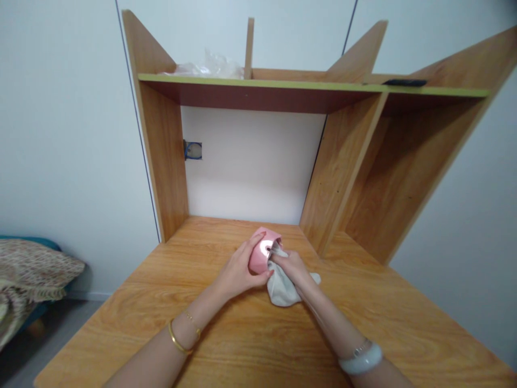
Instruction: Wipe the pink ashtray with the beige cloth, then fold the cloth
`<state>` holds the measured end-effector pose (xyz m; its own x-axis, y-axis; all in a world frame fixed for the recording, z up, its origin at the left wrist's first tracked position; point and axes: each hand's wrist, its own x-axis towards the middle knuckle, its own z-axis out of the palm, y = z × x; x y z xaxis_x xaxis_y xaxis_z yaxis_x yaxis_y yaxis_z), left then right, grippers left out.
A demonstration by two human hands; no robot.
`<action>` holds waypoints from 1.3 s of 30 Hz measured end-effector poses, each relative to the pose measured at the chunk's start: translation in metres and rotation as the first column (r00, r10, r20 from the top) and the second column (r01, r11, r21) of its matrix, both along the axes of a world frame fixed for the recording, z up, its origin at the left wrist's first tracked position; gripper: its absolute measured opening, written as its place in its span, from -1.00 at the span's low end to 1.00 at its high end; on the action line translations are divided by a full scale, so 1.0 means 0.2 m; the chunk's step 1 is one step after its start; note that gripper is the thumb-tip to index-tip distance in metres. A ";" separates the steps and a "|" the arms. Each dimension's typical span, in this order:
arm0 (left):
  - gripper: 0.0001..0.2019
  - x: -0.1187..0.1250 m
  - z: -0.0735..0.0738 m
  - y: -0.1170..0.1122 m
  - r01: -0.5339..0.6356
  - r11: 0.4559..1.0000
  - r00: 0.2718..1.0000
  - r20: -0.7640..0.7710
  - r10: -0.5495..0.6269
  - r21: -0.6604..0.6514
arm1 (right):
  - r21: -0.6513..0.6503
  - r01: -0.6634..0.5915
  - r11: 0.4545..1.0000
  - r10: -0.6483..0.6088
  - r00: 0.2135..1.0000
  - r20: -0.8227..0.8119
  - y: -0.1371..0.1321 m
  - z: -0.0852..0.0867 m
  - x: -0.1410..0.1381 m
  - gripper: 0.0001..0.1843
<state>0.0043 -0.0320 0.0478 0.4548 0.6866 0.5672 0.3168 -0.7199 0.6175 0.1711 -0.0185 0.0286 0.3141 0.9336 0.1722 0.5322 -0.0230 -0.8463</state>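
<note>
In the head view, my left grip (238, 269) is curled around a pink container (257, 262), fingers over its upper side and thumb near the lower edge of the rim. The container is tipped on its side above the middle of the wooden bench (250, 345), its mouth turned toward my right grip (290, 266). That one is closed on a pale grey cloth (283, 290), and my fingers carry part of it into the mouth; their tips are hidden, so I cannot tell how they press inside. The rest of the cloth droops below my right palm. I wear a gold bangle (176, 338) on my left wrist and a pale bangle (361, 361) on my right. Behind the bench's work area stands a wooden shelf unit (258, 85), with clear plastic (214, 67) at its upper left and a flat dark object (405, 83) toward the right. Off to my left lies a patterned blanket (36, 267).
</note>
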 end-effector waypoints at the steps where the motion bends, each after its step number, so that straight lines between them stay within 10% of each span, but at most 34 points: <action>1: -0.25 0.00 0.01 0.00 -0.006 1.000 1.000 0.004 0.006 0.000 | -0.036 0.001 0.999 0.001 0.998 0.056 -0.01 0.01 -0.01 -0.64; 15: -0.27 0.00 0.01 0.02 0.025 0.999 0.995 -0.100 -0.028 -0.034 | -0.061 0.108 0.992 -0.033 0.704 0.709 -0.07 0.10 -0.04 -0.68; 29: -0.25 -0.02 0.05 0.00 0.036 0.980 0.993 -0.107 -0.059 -0.197 | 0.459 -0.051 0.887 -0.385 0.467 0.796 -0.13 0.11 -0.02 -0.50; 39: -0.31 -0.03 0.03 0.02 0.053 0.974 0.991 -0.107 -0.078 -0.219 | 0.517 -0.242 0.821 -0.346 0.510 0.787 -0.16 0.08 -0.06 -0.48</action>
